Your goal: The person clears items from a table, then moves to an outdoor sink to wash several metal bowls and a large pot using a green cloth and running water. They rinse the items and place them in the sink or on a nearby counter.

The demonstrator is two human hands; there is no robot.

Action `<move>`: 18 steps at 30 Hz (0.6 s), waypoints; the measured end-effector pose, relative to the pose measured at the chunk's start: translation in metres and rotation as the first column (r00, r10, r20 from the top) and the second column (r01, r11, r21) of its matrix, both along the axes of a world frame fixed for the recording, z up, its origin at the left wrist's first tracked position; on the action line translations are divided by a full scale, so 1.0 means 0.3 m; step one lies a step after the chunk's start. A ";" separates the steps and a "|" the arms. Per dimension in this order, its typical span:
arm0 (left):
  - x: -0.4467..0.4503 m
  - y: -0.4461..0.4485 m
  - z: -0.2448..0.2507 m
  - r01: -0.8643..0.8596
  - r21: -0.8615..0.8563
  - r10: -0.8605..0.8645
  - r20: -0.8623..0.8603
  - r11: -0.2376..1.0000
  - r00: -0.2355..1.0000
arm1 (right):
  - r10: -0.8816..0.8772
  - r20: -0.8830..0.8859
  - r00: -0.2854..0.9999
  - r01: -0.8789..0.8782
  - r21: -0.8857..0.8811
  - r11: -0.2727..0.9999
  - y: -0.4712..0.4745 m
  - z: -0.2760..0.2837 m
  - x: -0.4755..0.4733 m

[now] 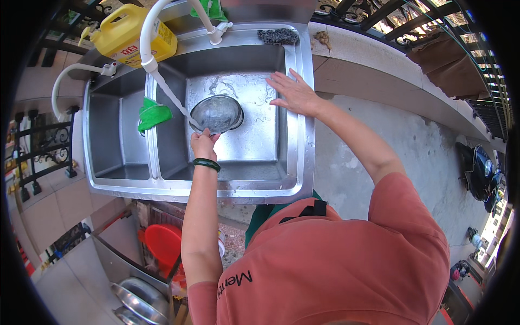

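Observation:
My left hand (205,143) grips the near rim of a shallow round metal dish (215,111), which is tilted in the larger basin (248,146) of a stainless-steel double sink. Water (172,95) pours from a white curved faucet (147,44) onto the dish's left side. A dark round rim shows partly from under the dish; what it belongs to is hidden. My right hand (294,91) holds nothing, its fingers spread above the basin's right edge. Over the divider left of the dish hangs a green cloth (154,114).
A yellow detergent jug (132,36) stands behind the smaller basin (105,134), near a second white faucet (75,68). A steel-wool scourer (278,36) lies on the back right rim. Metal basins (142,300) and a red plastic basin (163,243) sit below left.

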State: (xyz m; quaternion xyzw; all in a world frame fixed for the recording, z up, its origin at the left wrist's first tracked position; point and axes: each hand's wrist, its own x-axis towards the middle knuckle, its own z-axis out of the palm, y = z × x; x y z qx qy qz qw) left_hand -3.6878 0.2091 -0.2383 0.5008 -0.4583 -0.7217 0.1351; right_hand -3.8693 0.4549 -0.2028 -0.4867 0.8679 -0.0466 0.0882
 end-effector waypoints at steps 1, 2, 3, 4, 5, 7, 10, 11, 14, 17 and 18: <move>0.001 0.000 0.000 0.014 0.001 -0.014 0.024 1.000 1.000 | 0.106 0.078 0.991 -0.092 -0.165 0.982 0.004 -0.005 0.069; 0.005 0.003 0.000 0.022 0.008 -0.022 -0.004 1.000 1.000 | 0.016 0.097 0.995 0.000 -0.159 0.987 0.028 -0.002 0.116; 0.009 -0.002 0.003 0.023 0.010 -0.023 -0.014 1.000 1.000 | -0.012 0.028 1.000 0.019 -0.297 0.955 0.042 0.001 0.142; 0.011 -0.005 0.006 0.025 0.007 -0.025 -0.011 1.000 1.000 | -0.188 0.051 0.981 0.194 -0.233 0.953 0.067 0.007 0.151; 0.020 -0.006 0.010 0.029 0.005 -0.029 -0.005 1.000 1.000 | -0.336 0.028 0.942 0.333 -0.230 0.915 0.106 0.018 0.162; 0.029 -0.010 0.018 0.032 -0.001 -0.032 -0.003 1.000 0.999 | -0.477 0.002 0.879 0.466 -0.211 0.859 0.125 0.021 0.215; 0.029 -0.005 0.025 0.031 -0.010 -0.031 -0.002 0.999 1.000 | -0.408 -0.011 0.913 0.408 -0.028 0.913 0.103 0.028 0.310; 0.031 0.000 0.028 0.036 -0.017 -0.035 0.016 0.999 0.999 | -0.281 0.126 0.951 0.292 -0.082 0.953 0.070 0.027 0.339; 0.027 0.002 0.038 0.043 -0.017 -0.043 0.018 0.999 0.999 | -0.001 0.292 0.956 0.069 -0.222 0.973 -0.056 0.038 0.312; 0.034 -0.002 0.049 0.037 -0.021 -0.037 0.017 0.999 0.999 | -0.149 -0.089 0.985 0.071 -0.578 0.813 -0.134 0.057 0.006; 0.037 -0.003 0.051 0.037 -0.023 -0.037 0.017 0.999 0.999 | -0.220 -0.172 0.960 0.085 -0.571 0.816 -0.145 0.070 -0.118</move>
